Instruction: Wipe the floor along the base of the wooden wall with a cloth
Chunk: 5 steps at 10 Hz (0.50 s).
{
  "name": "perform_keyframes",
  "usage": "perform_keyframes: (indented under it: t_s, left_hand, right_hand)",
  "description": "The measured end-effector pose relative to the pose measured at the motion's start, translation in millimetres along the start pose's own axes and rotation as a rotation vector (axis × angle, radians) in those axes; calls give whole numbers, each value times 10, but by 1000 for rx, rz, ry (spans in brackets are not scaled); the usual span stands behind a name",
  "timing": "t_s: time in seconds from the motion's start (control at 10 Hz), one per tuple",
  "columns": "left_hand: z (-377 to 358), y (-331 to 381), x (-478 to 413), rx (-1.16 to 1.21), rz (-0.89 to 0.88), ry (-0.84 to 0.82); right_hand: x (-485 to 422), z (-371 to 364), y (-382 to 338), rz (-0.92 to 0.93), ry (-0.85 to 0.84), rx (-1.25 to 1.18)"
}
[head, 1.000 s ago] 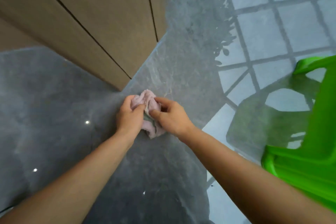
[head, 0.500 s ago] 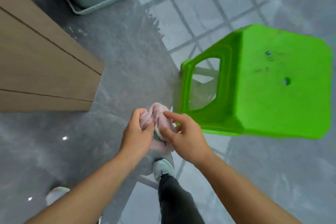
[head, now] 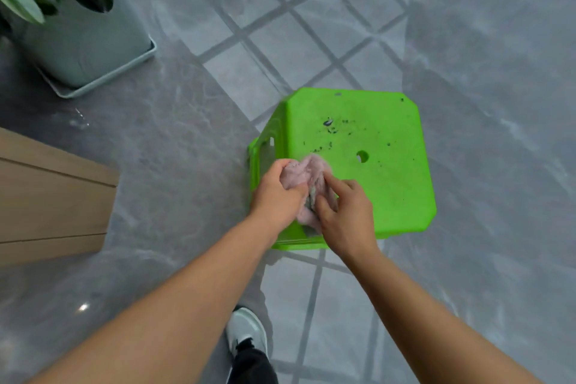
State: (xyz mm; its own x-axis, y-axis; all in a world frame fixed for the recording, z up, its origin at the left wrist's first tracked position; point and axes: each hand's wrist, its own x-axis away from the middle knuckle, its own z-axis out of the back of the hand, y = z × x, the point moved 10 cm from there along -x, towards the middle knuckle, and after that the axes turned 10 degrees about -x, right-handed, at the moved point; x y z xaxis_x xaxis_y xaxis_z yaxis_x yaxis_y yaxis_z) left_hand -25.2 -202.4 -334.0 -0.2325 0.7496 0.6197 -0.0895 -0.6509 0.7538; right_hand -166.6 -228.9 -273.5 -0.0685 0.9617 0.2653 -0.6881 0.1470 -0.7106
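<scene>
A crumpled pale pink cloth (head: 304,176) with a dirty grey patch is bunched between both hands, held in the air over the near left corner of a green stool. My left hand (head: 276,195) grips its left side. My right hand (head: 344,215) pinches its right side with thumb and fingers. The wooden wall (head: 53,196) ends at the left edge of the view, well left of the hands. Glossy grey floor (head: 174,146) lies between the wall's corner and the stool.
A bright green plastic stool (head: 367,165), its top speckled with dark dirt, stands right under the hands. A pale green planter (head: 90,44) with a leafy plant sits on a tray at the upper left. My shoe (head: 246,333) is on the floor below the arms.
The view has swung away from the wall's base toward the stool. Both hands, still holding the cloth, have risen from the floor and now hover over the stool's corner.
</scene>
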Motion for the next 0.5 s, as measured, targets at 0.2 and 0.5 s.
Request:
perform_keyframes:
  t_s: [0.2, 0.5]
  left_hand:
    - [23, 171, 373, -108, 14, -204]
    - [1748, 1189, 2281, -200, -50, -231]
  right_hand:
    - [80, 140, -21, -157, 79, 34]
    - [1773, 827, -1901, 24, 80, -37]
